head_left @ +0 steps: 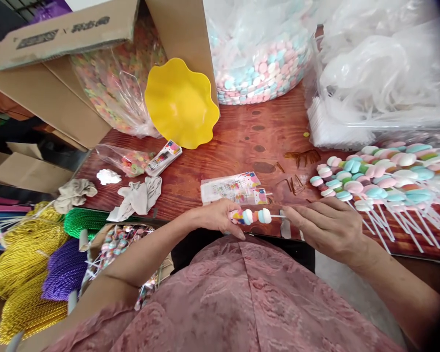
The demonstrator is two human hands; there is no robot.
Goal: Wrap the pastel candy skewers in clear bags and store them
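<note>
Near the table's front edge, a marshmallow skewer (266, 215) lies level between my two hands. Its white stick is pinched at the right end by the fingertips of my right hand (326, 227). My left hand (220, 216) is closed around the other end, where a colourful printed plastic bag (236, 215) shows at the thumb. Pink, white, blue and orange sweets sit along the stick. How far the bag reaches over them I cannot tell. Just beyond my left hand lie several flat printed bags (231, 188).
Finished-looking skewers (385, 176) are piled at right, below a clear bin of plastic bags (374, 83). A marshmallow sack (260, 68), yellow bowl (183, 102) and carton (47, 93) stand behind. Gloves (137, 198) and brown twist ties (295, 185) lie on the table.
</note>
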